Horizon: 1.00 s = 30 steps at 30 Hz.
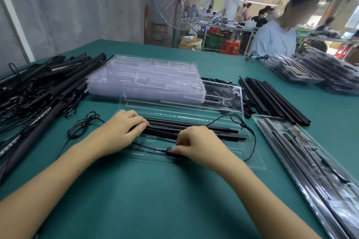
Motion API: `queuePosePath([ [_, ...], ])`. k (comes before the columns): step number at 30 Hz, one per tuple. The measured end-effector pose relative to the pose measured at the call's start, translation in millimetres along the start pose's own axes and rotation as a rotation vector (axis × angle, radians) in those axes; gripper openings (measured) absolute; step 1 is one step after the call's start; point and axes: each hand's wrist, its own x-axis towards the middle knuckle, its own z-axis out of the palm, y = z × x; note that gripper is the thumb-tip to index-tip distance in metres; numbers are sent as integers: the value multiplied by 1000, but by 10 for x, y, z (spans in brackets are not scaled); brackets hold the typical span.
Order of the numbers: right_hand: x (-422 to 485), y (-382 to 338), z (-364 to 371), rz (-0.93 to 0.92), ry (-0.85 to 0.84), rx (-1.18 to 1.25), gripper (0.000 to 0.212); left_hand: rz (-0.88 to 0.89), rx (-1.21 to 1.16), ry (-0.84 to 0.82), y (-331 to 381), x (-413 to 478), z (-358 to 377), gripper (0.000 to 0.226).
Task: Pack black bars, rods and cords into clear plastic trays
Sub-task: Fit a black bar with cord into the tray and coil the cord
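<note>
Empty tray stack [147, 77] lies toward the counter's [136, 190] far edge, behind clear tray [143, 156]; loose rods [272, 101] beside. Left grip [120, 132] presses black bars [194, 128], fingers spread; right grip [194, 141] pinches cord switch [169, 150].

Glossy clear plastic tray [194, 118], matt bars [213, 132]
</note>
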Motion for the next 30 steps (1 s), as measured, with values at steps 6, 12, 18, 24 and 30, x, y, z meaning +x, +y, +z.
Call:
queuePosePath([
  [6,27,696,-414,303,601,67,21,23,13,-5,-16,-12,-13,23],
  [12,-54,1350,-353,637,365,61,33,34,20,6,-41,-1,8,22],
  [18,-68,1310,-416,518,328,31,16,38,19,4,-39,0,12,22],
  [24,-127,1289,-559,484,371,29,17,33,15,-2,-32,-8,1,21],
  [30,-275,1185,-806,399,304,58,33,35,37,-40,-29,11,-9,22],
])
